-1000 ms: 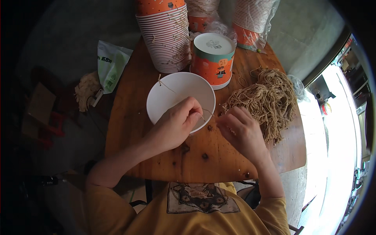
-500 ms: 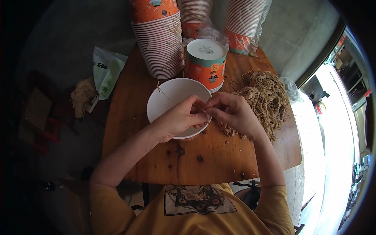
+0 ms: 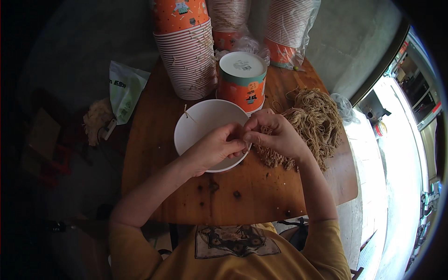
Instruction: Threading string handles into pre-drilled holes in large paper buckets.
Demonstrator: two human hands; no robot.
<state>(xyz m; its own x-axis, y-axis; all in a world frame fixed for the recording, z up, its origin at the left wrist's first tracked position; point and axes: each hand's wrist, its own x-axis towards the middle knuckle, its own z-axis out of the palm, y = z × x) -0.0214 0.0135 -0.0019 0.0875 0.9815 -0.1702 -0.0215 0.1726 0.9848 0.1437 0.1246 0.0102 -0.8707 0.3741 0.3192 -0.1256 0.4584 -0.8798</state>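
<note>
A white paper bucket (image 3: 196,123) stands mouth up on the wooden table in front of me. A tan twine cord (image 3: 187,113) sticks up at its left rim, and its end trails inside. Over the bucket's right rim, the fingertips of my left hand (image 3: 228,142) and my right hand (image 3: 270,133) meet in a pinch. A thin strand of twine shows faintly between them; the fingers cover most of it. Just right of my right hand lies a loose heap of tan twine cords (image 3: 317,121).
Behind the bucket sits an upturned orange and green bucket (image 3: 240,88). A tall stack of nested buckets (image 3: 189,60) rises at back left, with bagged stacks (image 3: 291,28) farther back. A white and green plastic bag (image 3: 126,91) hangs left of the table (image 3: 163,200).
The whole view has shifted slightly, so the table things sit a little lower. Both hands remain pinched together at the right rim, with small finger movements.
</note>
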